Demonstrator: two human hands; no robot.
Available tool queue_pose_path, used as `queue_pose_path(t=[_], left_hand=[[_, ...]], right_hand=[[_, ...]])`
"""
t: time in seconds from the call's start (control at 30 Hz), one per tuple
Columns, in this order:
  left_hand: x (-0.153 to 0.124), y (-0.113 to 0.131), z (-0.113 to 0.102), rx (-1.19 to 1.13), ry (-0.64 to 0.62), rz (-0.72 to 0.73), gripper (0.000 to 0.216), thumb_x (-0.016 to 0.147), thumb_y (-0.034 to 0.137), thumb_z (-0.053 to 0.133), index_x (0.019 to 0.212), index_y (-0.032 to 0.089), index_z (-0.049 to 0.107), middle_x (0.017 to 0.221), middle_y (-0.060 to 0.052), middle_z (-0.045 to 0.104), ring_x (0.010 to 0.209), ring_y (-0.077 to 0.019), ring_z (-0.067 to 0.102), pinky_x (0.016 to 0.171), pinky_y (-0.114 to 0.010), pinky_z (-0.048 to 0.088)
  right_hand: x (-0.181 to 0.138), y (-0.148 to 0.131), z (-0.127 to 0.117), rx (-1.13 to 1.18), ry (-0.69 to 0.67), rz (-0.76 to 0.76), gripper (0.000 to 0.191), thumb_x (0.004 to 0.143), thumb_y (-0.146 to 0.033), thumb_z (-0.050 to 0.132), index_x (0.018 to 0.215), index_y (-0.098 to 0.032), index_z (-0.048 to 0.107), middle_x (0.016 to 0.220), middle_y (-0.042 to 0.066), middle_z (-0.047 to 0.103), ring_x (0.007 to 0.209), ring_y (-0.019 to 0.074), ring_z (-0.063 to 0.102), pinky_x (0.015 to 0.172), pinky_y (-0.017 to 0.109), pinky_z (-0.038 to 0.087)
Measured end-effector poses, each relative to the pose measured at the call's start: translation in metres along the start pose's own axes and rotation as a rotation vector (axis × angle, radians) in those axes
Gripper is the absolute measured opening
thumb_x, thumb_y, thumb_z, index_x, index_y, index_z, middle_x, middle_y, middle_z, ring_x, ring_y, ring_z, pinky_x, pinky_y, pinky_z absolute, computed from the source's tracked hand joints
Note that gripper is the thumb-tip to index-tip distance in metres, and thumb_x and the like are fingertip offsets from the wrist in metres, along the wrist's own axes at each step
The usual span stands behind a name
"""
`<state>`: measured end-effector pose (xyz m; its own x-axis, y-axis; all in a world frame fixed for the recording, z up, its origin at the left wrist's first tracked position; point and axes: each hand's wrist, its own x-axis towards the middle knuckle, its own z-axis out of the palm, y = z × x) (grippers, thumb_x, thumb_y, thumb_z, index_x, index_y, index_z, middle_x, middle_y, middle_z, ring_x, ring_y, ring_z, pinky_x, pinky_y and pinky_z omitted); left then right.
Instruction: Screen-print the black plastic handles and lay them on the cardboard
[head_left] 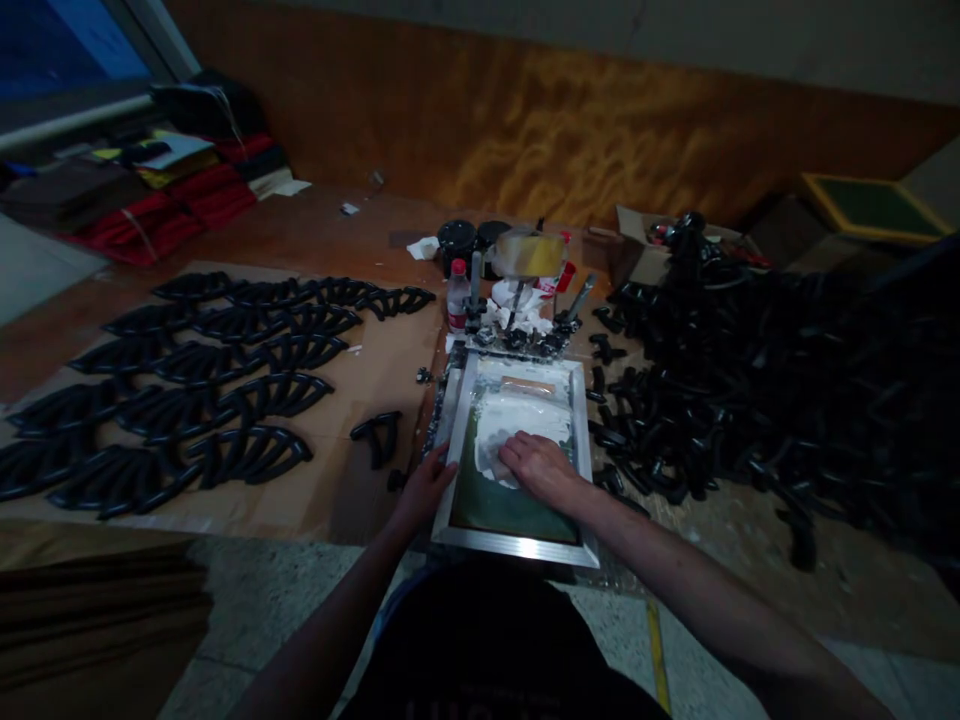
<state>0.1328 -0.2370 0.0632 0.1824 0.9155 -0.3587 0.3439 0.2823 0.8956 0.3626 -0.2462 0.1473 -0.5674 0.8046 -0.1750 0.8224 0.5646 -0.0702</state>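
A screen printing frame point(590, 500) with silver metal edges lies in front of me, its green mesh point(517, 508) partly covered by white ink point(525, 412). My right hand point(538, 468) is over the mesh, fingers closed on a pale, crumpled rag point(493, 455) pressed against the inked area. At the frame's left edge is my left hand point(427, 488), its fingers and thumb gripping the metal side. Behind the frame stands a clamp point(517, 338) with upright rods. A brown strip point(529, 386) lies at the far end of the mesh.
Black curved handle-like parts point(255, 400) lie in rows on cardboard at left, with one small group point(377, 437) nearer the frame. A large heap of black parts point(720, 390) fills the right. A red-capped bottle point(457, 295), black tubs point(456, 238) and a cardboard box point(643, 245) stand behind.
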Motion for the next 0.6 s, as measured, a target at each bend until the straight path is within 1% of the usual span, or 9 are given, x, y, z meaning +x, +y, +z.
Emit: queue_pose_path(t=[0.1,0.17,0.23,0.3,0.33,0.37,0.47,0.53,0.6], left_hand=[[-0.001,-0.001,0.0,0.005,0.0,0.019,0.066,0.084,0.049,0.053,0.138,0.011,0.052,0.09,-0.008,0.072,0.085,-0.0238,0.067,0.079,-0.037,0.053],[-0.002,-0.001,0.0,0.028,0.01,0.029,0.065,0.085,0.049,0.053,0.137,0.012,0.053,0.087,-0.007,0.072,0.084,-0.0237,0.067,0.078,-0.036,0.052],[-0.002,0.001,-0.001,0.043,0.016,0.019,0.063,0.085,0.048,0.053,0.137,0.012,0.053,0.087,-0.006,0.072,0.084,-0.0234,0.067,0.078,-0.036,0.052],[-0.002,0.003,-0.001,0.031,0.016,0.006,0.062,0.085,0.046,0.053,0.136,0.011,0.054,0.088,-0.007,0.072,0.084,-0.0232,0.067,0.077,-0.035,0.052],[-0.002,0.004,-0.001,0.02,0.016,0.0,0.062,0.084,0.046,0.054,0.136,0.01,0.054,0.087,-0.007,0.072,0.083,-0.0231,0.067,0.077,-0.035,0.053],[-0.002,0.005,-0.001,0.013,0.016,-0.002,0.063,0.084,0.045,0.054,0.135,0.01,0.054,0.086,-0.007,0.072,0.083,-0.023,0.067,0.077,-0.035,0.053],[-0.002,0.008,-0.001,0.024,0.03,-0.007,0.063,0.082,0.045,0.056,0.134,0.009,0.056,0.083,-0.006,0.072,0.08,-0.0226,0.067,0.076,-0.035,0.053],[-0.004,0.012,-0.001,0.024,0.028,-0.008,0.063,0.082,0.045,0.055,0.133,0.008,0.057,0.082,-0.007,0.071,0.079,-0.0224,0.066,0.075,-0.035,0.052],[-0.007,0.02,-0.003,0.004,0.013,-0.012,0.064,0.081,0.045,0.055,0.133,0.008,0.056,0.081,-0.006,0.071,0.078,-0.022,0.066,0.073,-0.034,0.053]], right_hand=[[-0.014,0.011,-0.004,0.02,-0.011,-0.12,0.02,0.091,-0.014,0.05,0.105,-0.016,0.064,0.101,0.011,0.066,0.101,0.024,0.056,0.084,0.033,0.045],[-0.013,0.018,-0.009,0.074,-0.01,-0.143,0.015,0.087,-0.014,0.055,0.098,-0.017,0.065,0.097,0.008,0.067,0.097,0.0223,0.057,0.082,0.032,0.044],[-0.007,0.02,-0.01,0.116,0.038,-0.081,0.013,0.086,-0.015,0.056,0.094,-0.018,0.065,0.093,0.007,0.066,0.092,0.0209,0.057,0.077,0.03,0.043],[-0.003,0.016,-0.005,0.098,0.11,0.004,0.014,0.088,-0.014,0.054,0.096,-0.017,0.065,0.093,0.008,0.066,0.091,0.0213,0.056,0.074,0.03,0.043],[-0.004,0.014,0.001,0.075,0.137,0.02,0.015,0.089,-0.013,0.053,0.098,-0.017,0.065,0.095,0.009,0.066,0.092,0.022,0.055,0.074,0.031,0.043],[-0.006,0.011,0.007,0.057,0.155,0.011,0.017,0.089,-0.013,0.052,0.101,-0.016,0.064,0.097,0.01,0.065,0.093,0.0227,0.055,0.074,0.032,0.043],[-0.016,0.007,0.019,0.089,0.161,-0.089,0.02,0.087,-0.011,0.054,0.104,-0.016,0.064,0.098,0.01,0.065,0.092,0.023,0.054,0.074,0.032,0.044],[-0.014,0.01,0.015,0.14,0.163,-0.086,0.02,0.085,-0.012,0.056,0.103,-0.017,0.065,0.096,0.009,0.066,0.091,0.0219,0.055,0.074,0.03,0.044],[0.0,0.017,0.002,0.169,0.19,0.016,0.025,0.089,-0.017,0.056,0.112,-0.019,0.065,0.098,0.008,0.067,0.093,0.0207,0.058,0.075,0.028,0.044]])
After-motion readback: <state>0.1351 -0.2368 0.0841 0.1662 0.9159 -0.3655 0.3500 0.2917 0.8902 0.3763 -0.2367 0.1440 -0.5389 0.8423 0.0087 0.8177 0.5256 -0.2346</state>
